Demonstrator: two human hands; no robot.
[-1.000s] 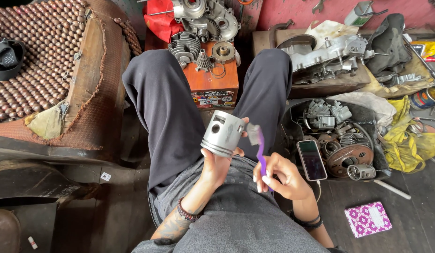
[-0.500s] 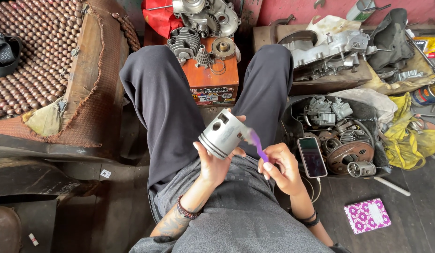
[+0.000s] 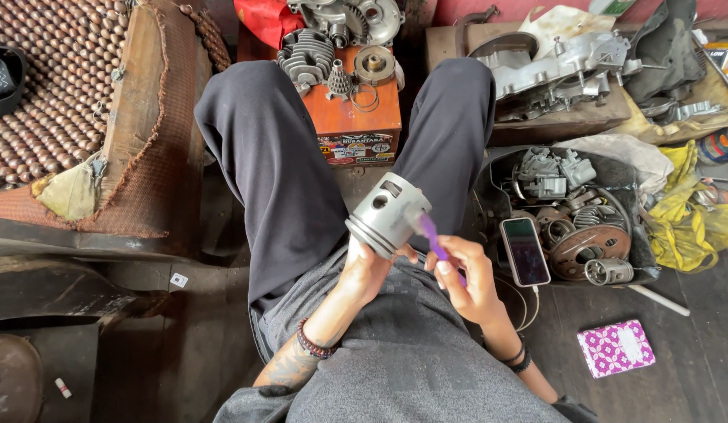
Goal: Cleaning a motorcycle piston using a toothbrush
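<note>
Head view shows my left hand (image 3: 368,270) with its fingers wrapped around the lower skirt of a grey metal piston (image 3: 387,213), held up over my lap between my knees. Since half a second ago the piston has tipped further, so its pin hole faces up and its ringed crown points down-left of the fingers. My right hand (image 3: 467,280) pinches a purple brush (image 3: 433,241) between thumb and fingertips; the blurred head has climbed to touch the piston's wall just right of the left fingers, so I judge the brushing is underway on a fresh patch. Right of my right fingers a phone (image 3: 525,251) lies on a tub of engine parts (image 3: 567,227); an orange box (image 3: 356,117) sits beyond the piston.
</note>
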